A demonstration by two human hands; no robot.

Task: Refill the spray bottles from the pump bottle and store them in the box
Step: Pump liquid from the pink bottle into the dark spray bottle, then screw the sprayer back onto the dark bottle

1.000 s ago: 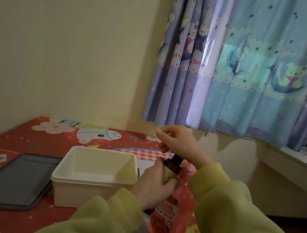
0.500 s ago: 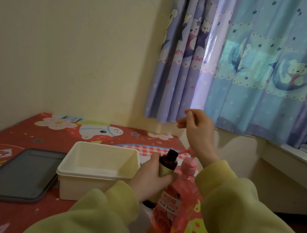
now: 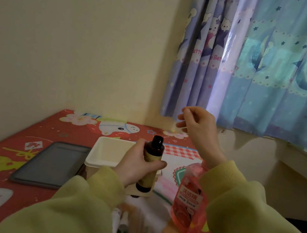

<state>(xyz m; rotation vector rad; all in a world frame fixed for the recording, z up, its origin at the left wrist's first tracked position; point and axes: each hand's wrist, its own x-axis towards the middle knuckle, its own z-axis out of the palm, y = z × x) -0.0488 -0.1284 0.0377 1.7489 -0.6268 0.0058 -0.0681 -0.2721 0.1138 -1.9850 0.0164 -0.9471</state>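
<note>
My left hand (image 3: 136, 165) grips a dark brown spray bottle (image 3: 152, 155) with a yellowish label, upright, its neck uncovered at the top. My right hand (image 3: 199, 128) is raised above and to the right of it, fingertips pinched; whether they hold a small part is unclear. The pink pump bottle (image 3: 189, 202) stands on the red table just right of the brown bottle, its pump head hidden behind my right wrist. The cream box (image 3: 103, 158) sits open behind my left hand, with nothing showing in the part I see.
A dark flat tray (image 3: 51, 163) lies left of the box. A white cloth (image 3: 151, 212) and blurred small items (image 3: 123, 228) lie at the near edge between my sleeves. A wall runs behind the table, with a curtain (image 3: 273, 74) and a ledge (image 3: 304, 157) at the right.
My right hand left the top of the brown bottle and rose up and to the right with fingers pinched. The bottle's neck now shows uncovered. My left hand kept its grip.
</note>
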